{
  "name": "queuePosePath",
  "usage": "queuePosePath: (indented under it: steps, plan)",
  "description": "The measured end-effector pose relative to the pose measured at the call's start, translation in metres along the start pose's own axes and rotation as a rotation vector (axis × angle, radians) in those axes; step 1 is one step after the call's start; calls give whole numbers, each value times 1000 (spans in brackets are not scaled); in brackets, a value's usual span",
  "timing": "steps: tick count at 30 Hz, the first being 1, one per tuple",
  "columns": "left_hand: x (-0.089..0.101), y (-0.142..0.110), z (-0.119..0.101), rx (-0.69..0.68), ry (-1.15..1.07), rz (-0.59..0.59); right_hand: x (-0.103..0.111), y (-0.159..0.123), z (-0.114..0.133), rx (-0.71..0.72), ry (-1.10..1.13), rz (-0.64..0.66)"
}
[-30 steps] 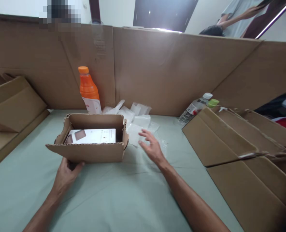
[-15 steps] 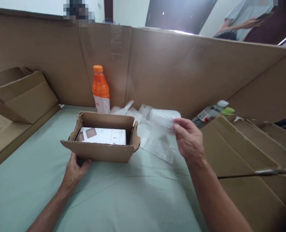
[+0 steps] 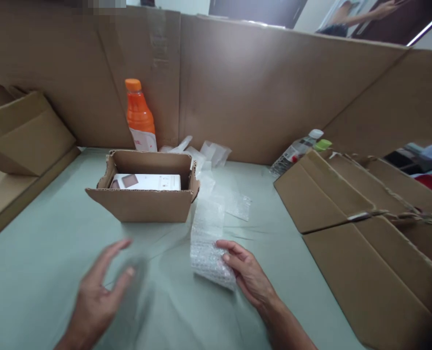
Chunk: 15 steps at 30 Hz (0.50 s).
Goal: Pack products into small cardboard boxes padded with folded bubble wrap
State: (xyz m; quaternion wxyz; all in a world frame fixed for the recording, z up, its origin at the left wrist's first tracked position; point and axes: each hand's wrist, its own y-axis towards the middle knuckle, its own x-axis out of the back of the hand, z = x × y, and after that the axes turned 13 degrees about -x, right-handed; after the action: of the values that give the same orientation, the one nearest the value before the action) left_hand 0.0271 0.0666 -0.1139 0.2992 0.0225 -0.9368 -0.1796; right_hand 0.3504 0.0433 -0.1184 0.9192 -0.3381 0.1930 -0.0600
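Observation:
Between the thumb and fingers of my right hand (image 3: 248,272) is the near end of a strip of bubble wrap (image 3: 208,238), which runs back across the green cloth. My left hand (image 3: 102,287) hovers over the cloth, thumb and fingers apart, holding nothing and slightly blurred. Ahead of it stands an open cardboard box (image 3: 153,206) with a white printed box (image 3: 150,182) inside; the lower part of the white box is hidden by the front wall. More clear plastic wrap (image 3: 216,153) lies crumpled behind the strip.
An orange bottle (image 3: 140,119) stands against the tall cardboard wall (image 3: 245,92). A clear bottle (image 3: 298,150) leans at the back right, behind open cartons (image 3: 369,272). Another carton (image 3: 26,133) is on the left. A person's arm (image 3: 365,14) shows beyond the wall.
My right hand has brought the bubble wrap nearer and lower. My left hand has let go of the cardboard box and come back toward me. The view has tilted down.

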Motion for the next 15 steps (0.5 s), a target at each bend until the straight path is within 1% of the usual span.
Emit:
queuePosePath:
  steps: [2,3,4,5,6,8,10,11,13,15]
  plan:
    - [-19,-21,-10,-44,-95,264,-4,-2,-6,-30,44,49]
    - [-30,-28,-14,-64,-157,373,-6,-3,-9,-41,78,70]
    - [-41,-32,-17,-79,-217,450,-8,-4,-11,-51,117,87]
    - [-51,-35,-20,-93,-270,494,-8,-4,-14,-60,156,101]
    - [-61,-36,-24,-101,-311,510,-9,-4,-16,-67,191,110]
    - [-76,-35,-29,-99,-378,505,-8,-4,-20,-73,233,112]
    - [-85,-34,-34,-76,-456,520,-6,-3,-24,-69,225,99]
    - [-87,-34,-35,-57,-502,540,-5,-2,-25,-62,196,90]
    - [-84,-33,-35,9,-603,583,-1,-2,-27,-26,70,76]
    - [-74,-34,-34,135,-732,637,7,-5,-26,50,-142,58]
